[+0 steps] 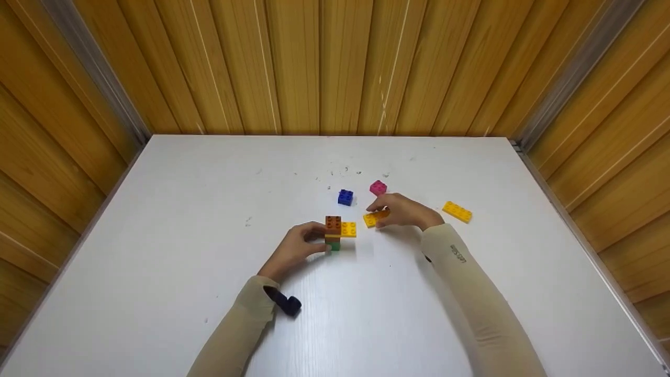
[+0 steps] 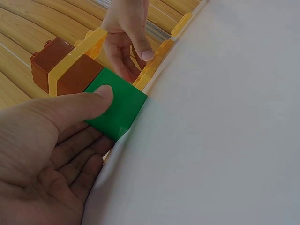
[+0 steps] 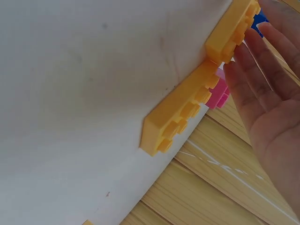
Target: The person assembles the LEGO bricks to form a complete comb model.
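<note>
My left hand (image 1: pixel 298 246) holds a small stack by its green brick (image 2: pixel 117 103), thumb on one face and fingers behind. Above the green is a brown brick (image 2: pixel 78 75), then a flat yellow plate (image 1: pixel 348 229) jutting right, with another brown brick (image 1: pixel 333 224) on top. To the right, my right hand (image 1: pixel 402 210) hovers low over a yellow brick (image 1: pixel 370 220), its fingers fairly straight and close to the studs. In the right wrist view the fingers (image 3: pixel 262 70) lie beside that yellow brick (image 3: pixel 227 37); a firm grip is not visible.
Another yellow brick (image 3: pixel 180 105) lies end to end near the right hand. Farther right is one more yellow brick (image 1: pixel 457 211). A blue brick (image 1: pixel 345 197) and a pink brick (image 1: pixel 378 187) sit behind on the white table (image 1: pixel 209 183), which meets wood-patterned walls (image 1: pixel 293 68).
</note>
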Available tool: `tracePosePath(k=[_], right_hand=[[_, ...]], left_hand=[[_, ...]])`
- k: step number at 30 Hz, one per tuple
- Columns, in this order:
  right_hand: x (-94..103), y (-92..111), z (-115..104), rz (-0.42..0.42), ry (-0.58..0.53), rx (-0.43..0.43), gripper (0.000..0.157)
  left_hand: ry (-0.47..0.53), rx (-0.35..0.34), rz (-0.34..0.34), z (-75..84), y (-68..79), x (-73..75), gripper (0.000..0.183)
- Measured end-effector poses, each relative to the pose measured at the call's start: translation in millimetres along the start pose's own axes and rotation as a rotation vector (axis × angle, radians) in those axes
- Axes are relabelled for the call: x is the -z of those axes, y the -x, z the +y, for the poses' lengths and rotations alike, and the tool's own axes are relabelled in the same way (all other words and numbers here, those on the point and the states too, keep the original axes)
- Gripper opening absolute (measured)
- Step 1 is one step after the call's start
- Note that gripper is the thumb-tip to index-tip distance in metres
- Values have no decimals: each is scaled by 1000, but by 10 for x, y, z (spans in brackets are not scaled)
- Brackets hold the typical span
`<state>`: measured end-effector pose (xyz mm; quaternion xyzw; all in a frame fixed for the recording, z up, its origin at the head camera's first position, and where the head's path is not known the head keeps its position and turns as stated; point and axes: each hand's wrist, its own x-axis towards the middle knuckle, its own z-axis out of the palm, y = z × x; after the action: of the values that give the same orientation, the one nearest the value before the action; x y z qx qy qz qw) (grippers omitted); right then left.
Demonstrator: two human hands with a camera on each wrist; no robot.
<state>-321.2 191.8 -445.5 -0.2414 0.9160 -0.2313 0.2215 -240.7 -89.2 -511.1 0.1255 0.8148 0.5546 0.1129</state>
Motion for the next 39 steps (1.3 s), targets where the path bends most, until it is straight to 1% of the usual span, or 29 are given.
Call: tracePosePath(k=[4, 12, 20, 23, 28, 31, 39], right_hand=[[-22, -19, 12, 3, 17, -6, 42], [-64, -38, 37, 17, 87, 21, 37], [-76, -32, 38, 26, 103, 38, 36], [-78, -27, 37, 22, 111, 42, 36], [-75, -27, 22, 17, 98, 11, 35], [-73, -28, 14, 9, 95, -3, 36], [-70, -27, 11, 3, 87, 2, 36]], left_hand=[[-7, 8, 3, 7, -2, -2, 40], [2, 25, 7, 24, 4, -4, 40], [10, 9, -4, 21, 0, -5, 39], [6, 13, -4, 21, 1, -6, 39], [7, 35, 6, 30, 4, -8, 40], [7, 31, 6, 30, 5, -5, 40], [-5, 23, 4, 35, 7, -5, 40]])
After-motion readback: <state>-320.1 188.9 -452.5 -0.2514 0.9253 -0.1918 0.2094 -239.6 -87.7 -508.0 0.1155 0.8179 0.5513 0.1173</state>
